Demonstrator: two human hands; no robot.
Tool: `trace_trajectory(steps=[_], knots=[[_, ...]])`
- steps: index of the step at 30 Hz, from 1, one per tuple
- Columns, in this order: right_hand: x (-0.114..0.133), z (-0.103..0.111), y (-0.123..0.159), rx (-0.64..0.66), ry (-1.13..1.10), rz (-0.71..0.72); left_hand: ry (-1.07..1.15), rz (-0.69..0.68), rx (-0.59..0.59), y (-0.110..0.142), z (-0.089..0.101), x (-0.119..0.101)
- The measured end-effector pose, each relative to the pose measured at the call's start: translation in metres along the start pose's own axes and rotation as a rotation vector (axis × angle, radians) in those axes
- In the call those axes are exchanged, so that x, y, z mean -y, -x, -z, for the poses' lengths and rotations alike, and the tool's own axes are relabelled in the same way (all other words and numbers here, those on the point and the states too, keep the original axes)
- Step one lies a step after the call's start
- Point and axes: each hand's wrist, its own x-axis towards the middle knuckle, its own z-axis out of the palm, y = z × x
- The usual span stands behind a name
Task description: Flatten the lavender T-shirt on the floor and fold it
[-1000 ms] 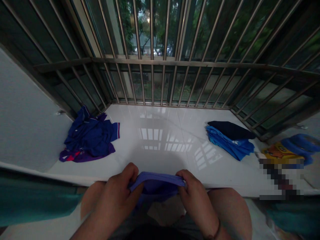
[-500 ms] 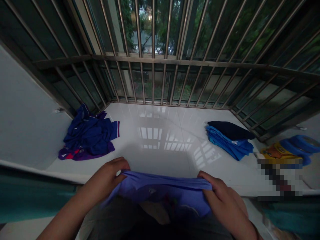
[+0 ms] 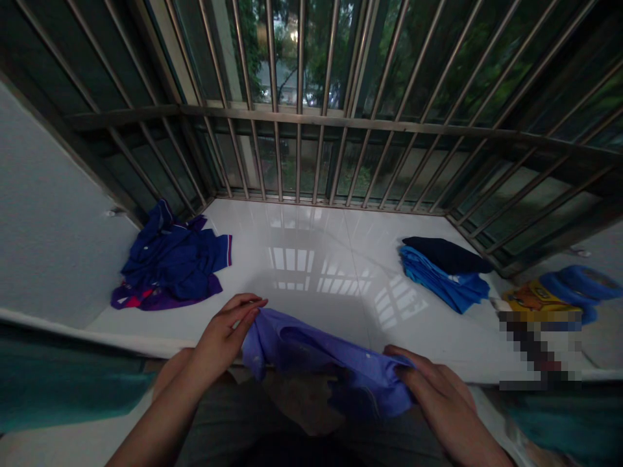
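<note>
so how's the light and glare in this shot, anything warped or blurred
Head view: dim light overall, with the window bars mirrored as bright glare on the glossy white ledge. The wide lens bows the bars outward. The left hand and right hand on the purple shirt are dark and slightly soft. A pixelated patch sits at the right.

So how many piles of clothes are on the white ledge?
2: a rumpled dark blue heap at the far left and a folded stack at the right. Pieces inside each may be hidden.
</note>
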Motion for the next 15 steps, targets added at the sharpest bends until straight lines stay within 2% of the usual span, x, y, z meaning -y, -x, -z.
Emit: trace_trajectory(steps=[2,5,10,13,15], knots=[[0.006,0.0,0.002,0.084,-0.01,0.03,-0.057,-0.07,-0.082,-0.001,0.0,-0.003],[0.013,-0.004,0.003,0.147,-0.019,0.082,-0.057,-0.052,-0.077,0.0,0.001,-0.011],[-0.001,-0.012,0.002,-0.075,-0.128,-0.034,0.067,0.184,-0.032,0.003,0.006,-0.021],[-0.019,-0.011,0.002,-0.107,-0.195,-0.094,0.112,0.208,0.025,0.001,0.01,-0.028],[-0.028,-0.009,0.003,-0.1,-0.2,-0.1,0.041,0.172,0.039,0.001,0.014,-0.033]])
